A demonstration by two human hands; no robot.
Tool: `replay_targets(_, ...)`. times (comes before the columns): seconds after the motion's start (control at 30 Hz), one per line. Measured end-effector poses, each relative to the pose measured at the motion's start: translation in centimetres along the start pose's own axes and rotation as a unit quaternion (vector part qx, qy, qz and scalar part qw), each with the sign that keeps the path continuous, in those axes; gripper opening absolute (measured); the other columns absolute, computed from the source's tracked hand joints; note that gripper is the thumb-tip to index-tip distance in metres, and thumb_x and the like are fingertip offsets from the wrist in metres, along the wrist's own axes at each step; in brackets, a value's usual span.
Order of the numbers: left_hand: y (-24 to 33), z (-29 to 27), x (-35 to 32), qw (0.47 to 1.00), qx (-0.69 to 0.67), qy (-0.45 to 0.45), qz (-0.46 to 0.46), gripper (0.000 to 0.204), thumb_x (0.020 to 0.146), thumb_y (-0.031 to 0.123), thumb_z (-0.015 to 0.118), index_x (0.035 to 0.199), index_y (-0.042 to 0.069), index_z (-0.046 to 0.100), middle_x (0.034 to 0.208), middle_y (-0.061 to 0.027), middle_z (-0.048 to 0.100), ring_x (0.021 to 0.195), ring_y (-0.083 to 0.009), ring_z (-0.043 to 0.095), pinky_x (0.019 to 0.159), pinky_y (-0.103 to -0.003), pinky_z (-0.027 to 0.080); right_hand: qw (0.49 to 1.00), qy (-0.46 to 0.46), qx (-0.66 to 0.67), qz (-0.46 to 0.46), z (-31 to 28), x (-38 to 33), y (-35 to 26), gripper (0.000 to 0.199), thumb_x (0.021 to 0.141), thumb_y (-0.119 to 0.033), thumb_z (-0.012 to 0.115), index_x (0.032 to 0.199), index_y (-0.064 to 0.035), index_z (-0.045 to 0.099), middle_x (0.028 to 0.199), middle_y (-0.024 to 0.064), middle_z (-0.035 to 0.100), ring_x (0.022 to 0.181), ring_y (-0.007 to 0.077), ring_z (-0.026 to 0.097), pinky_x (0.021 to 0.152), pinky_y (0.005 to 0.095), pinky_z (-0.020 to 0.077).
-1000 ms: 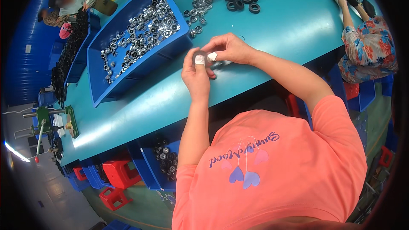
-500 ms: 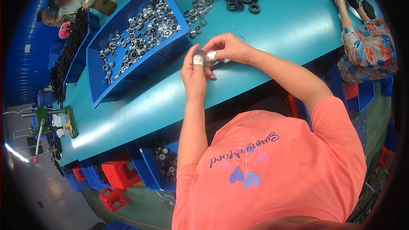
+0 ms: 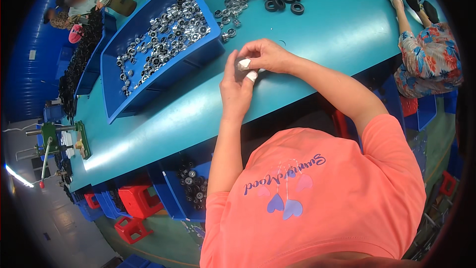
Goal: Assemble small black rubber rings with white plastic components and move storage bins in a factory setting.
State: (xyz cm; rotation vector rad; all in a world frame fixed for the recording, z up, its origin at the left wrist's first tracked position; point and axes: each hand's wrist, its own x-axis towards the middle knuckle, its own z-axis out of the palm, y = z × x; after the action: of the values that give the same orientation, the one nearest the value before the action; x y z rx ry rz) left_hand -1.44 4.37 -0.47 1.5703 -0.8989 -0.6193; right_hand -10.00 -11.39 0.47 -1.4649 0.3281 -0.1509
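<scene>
Head view: left hand (image 3: 236,92) and right hand (image 3: 270,55) both grip a dark ring (image 3: 238,61), mostly hidden, over the worktop (image 3: 337,30) near the blue bin's (image 3: 176,71) right-hand corner; step looks like thumb-pressing it, next move probably calls for firm, even pressure.

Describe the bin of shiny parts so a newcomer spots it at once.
Find the long turquoise table. On it, beyond and to the left of the person's left hand, sits a big blue bin. Unlike the blue bin farther left, heaped with black pieces, it holds shiny silver parts.
</scene>
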Motion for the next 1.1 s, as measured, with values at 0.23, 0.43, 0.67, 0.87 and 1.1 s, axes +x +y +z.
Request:
replay_targets(0.23, -0.1, 1.3, 0.7, 0.973, 0.204, 0.068, 0.084, 0.057, 0.091, 0.003, 0.068, 0.144, 0.001, 0.047, 0.108, -0.0153, 0.073, 0.091, -0.0199, 0.071, 0.081, -0.033, 0.056, 0.986, 0.088, -0.124, -0.064, 0.0, -0.3, 0.3, 0.024, 0.086, -0.012, 0.073, 0.106, -0.0009, 0.07, 0.097, 0.0042, 0.07, 0.088, 0.0124, 0.065, 0.078, 0.0273, 0.0535)
replay_targets(0.43, 0.2, 0.2, 0.8, 0.999, -0.045, 0.024, -0.006, 0.056, 0.088, 0.004, 0.07, 0.141, 0.004, 0.052, 0.103, -0.0062, 0.07, 0.085, -0.0116, 0.068, 0.056, -0.023, 0.05, 0.998, -0.017, 0.063, 0.023, -1.5, 0.1, -0.3, 0.024, 0.088, -0.012, 0.068, 0.11, -0.0011, 0.07, 0.096, 0.005, 0.07, 0.077, 0.0118, 0.067, 0.069, 0.0247, 0.0546)
replay_targets(0.67, 1.1, -0.3, 0.6, 0.987, -0.152, 0.03, -0.05, 0.055, 0.087, 0.002, 0.072, 0.139, 0.004, 0.054, 0.107, -0.0044, 0.068, 0.08, -0.0074, 0.064, 0.048, -0.018, 0.045, 0.991, -0.045, 0.123, 0.037, -1.4, -0.1, -0.8, 0.041, 0.097, -0.03, 0.068, 0.125, -0.0003, 0.065, 0.102, 0.007, 0.069, 0.08, 0.012, 0.067, 0.067, 0.0238, 0.0556)
replay_targets(0.87, 1.4, 0.2, 0.4, 0.989, -0.13, 0.053, -0.047, 0.046, 0.086, 0.005, 0.075, 0.128, 0.003, 0.058, 0.102, -0.0044, 0.068, 0.078, -0.0072, 0.063, 0.049, -0.019, 0.047, 0.997, -0.025, 0.076, 0.012, -1.1, -0.2, -0.6, 0.041, 0.096, -0.029, 0.069, 0.124, 0.0001, 0.065, 0.098, 0.0067, 0.07, 0.079, 0.0119, 0.067, 0.064, 0.0257, 0.0558)
replay_targets(1.1, 0.4, -10.6, -8.1, 0.974, 0.1, 0.205, 0.009, 0.041, 0.081, 0.013, 0.079, 0.114, 0.002, 0.059, 0.095, -0.0054, 0.063, 0.079, -0.0135, 0.06, 0.063, -0.027, 0.05, 0.977, 0.074, -0.2, -0.026, -6.9, -2.4, -5.7, 0.034, 0.088, -0.026, 0.074, 0.116, -0.0065, 0.071, 0.102, 0.0044, 0.072, 0.084, 0.013, 0.066, 0.071, 0.0297, 0.0563)
